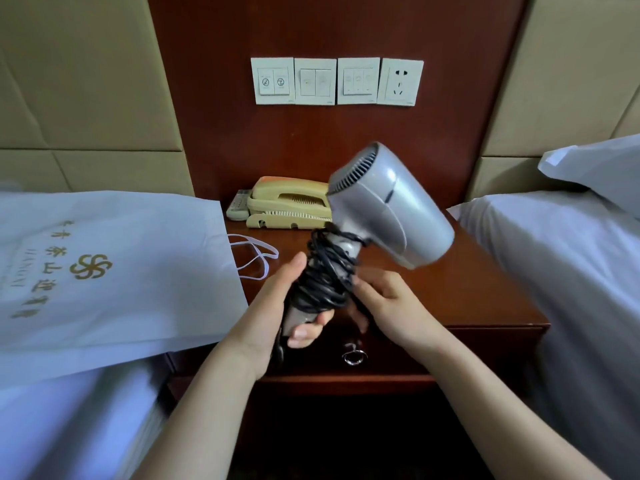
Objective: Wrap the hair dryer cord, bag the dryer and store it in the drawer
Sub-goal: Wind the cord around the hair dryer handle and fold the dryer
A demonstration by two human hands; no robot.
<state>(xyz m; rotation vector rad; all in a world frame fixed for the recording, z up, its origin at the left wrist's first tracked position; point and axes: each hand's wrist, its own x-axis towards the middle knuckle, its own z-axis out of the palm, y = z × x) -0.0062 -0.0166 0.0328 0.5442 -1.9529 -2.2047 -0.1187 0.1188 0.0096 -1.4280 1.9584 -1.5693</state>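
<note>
Dark wooden bench [485,289] carries a phone [287,206] at 12 o'clock. At centre, the left hand [273,313] grips the hair dryer [391,206] handle; right hand [391,306] fingers [360,282] pinch the wound cord [325,275]. A white bag [121,271] lies at 9 o'clock.

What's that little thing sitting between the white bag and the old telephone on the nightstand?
A small pale remote control lies there, close beside the telephone and near the edge of the bag; the head view shows it.

Silver-grey hair dryer [391,202] with a black cord [325,275]. White bag [138,306] printed with a gold swirl emblem and gold lettering. Cream telephone [287,202], orange patch on top. Reddish-brown wooden desk [450,282]; white switch plates [315,81]; beige wall panels [86,81].
</note>
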